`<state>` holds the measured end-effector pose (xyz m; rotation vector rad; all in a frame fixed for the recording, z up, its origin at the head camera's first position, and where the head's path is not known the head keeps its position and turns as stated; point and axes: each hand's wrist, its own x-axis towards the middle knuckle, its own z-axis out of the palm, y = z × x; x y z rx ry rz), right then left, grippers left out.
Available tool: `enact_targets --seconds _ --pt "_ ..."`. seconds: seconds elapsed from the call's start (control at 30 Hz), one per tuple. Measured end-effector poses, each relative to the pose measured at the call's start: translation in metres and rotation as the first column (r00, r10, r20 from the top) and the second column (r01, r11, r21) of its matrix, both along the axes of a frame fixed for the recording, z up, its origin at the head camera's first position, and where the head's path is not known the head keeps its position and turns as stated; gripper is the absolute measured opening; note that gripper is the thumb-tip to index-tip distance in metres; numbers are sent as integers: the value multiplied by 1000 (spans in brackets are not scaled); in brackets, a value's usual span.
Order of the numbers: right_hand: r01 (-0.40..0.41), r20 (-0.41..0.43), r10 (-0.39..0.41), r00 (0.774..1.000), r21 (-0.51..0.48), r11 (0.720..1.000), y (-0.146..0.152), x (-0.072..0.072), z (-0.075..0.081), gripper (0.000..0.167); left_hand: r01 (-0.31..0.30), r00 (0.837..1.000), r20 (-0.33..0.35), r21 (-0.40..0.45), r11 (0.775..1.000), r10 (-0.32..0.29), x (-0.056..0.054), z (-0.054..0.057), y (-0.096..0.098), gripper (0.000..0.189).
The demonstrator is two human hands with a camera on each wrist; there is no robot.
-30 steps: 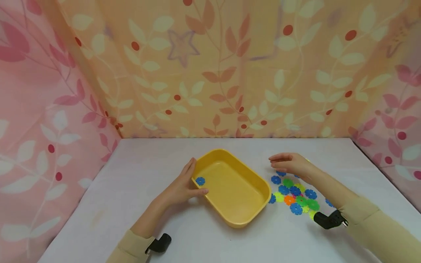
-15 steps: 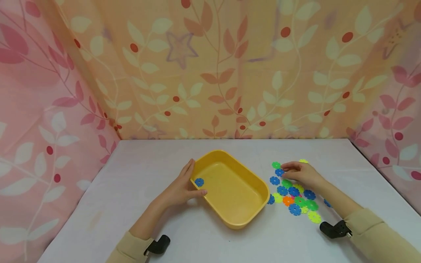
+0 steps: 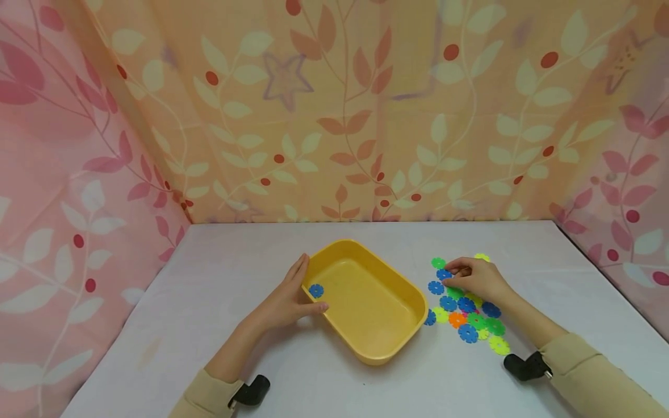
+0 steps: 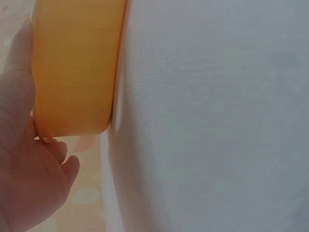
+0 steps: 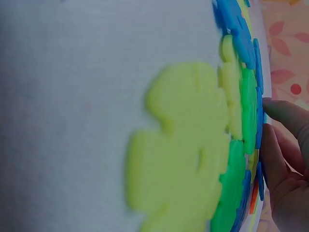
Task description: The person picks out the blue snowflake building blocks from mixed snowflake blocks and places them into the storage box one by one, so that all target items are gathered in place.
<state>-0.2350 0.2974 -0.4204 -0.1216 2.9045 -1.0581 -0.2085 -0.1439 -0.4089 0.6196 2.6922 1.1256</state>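
- Holding the yellow rounded plastic tray (image 3: 366, 302) by its left rim, my left grip (image 3: 284, 302) has its thumb over the edge.
- My right grip (image 3: 477, 277) meets a blue notched plastic disc (image 3: 442, 274) right of the tray (from here I can't tell whether it's pinched); I'd squeeze only its rim, sparing the other discs (image 3: 476, 321).
- White desk (image 3: 230, 255) lies between; any leftward move should clear the tray's raised wall.

Soft, even light gives the tray (image 3: 366, 313) a mild gloss and casts a faint shadow on the table (image 3: 418, 383) beside it. The left wrist view is dim, with fine rippling near the tray; the right wrist view blurs the nearest yellow disc (image 5: 188, 145).
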Motion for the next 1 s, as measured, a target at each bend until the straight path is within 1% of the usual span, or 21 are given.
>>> enact_targets --seconds 0.27,0.6,0.7,1.0 --pt "-2 6 2 1000 -1 1000 4 -2 0 43 -1 1000 -12 -4 1000 0 0 0 0 118" --pt "3 -5 -3 1000 37 999 2 -3 0 36 -2 1000 -19 -14 1000 1 0 1 0 118" --pt "-6 -9 6 1000 33 999 2 -3 0 37 -3 1000 -16 -16 1000 3 0 1 0 118" --pt "17 -1 -17 1000 17 1000 8 -3 -2 43 -3 1000 -12 -10 1000 2 0 1 0 118"
